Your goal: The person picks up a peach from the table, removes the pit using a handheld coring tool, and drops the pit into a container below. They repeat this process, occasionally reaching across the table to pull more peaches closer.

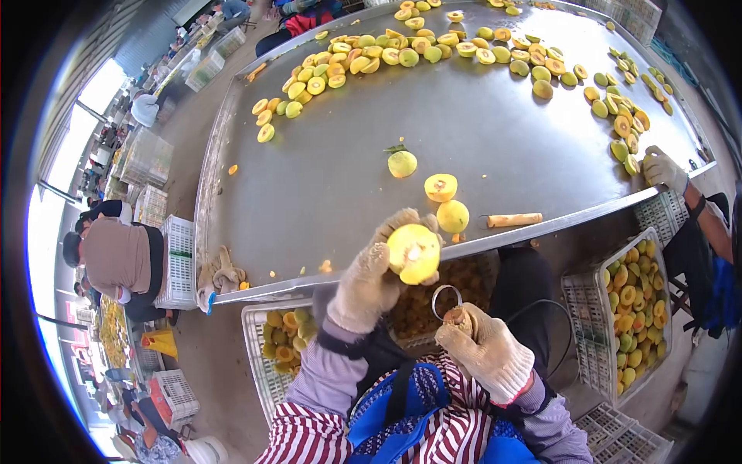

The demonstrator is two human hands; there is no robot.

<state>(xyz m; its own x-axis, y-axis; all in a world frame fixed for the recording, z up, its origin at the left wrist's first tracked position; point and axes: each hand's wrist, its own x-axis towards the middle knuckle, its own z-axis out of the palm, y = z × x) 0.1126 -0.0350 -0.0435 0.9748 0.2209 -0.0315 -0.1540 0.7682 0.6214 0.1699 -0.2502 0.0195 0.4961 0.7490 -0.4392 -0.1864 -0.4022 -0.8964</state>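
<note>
My left hand [362,290], in a knit work glove, is closed on a yellow peach half [415,254] with its cut face up, just over the table's near edge. My right hand [495,352], also gloved, grips the wooden handle of a ring-bladed pitting knife [447,288]. Its metal loop points up and stands apart from the fruit. Just beyond my left hand, a cut peach half [440,187] and a whole-looking peach [453,216] lie on the metal table [325,193]. Farther off sits a peach with a leaf [402,163].
Many peach halves [410,56] form an arc across the table's far side. A wooden stick [514,220] and spare gloves [222,272] lie near its front edge. Crates of peaches [618,309] stand on both sides of me. A co-worker's gloved hand [665,168] is at the right.
</note>
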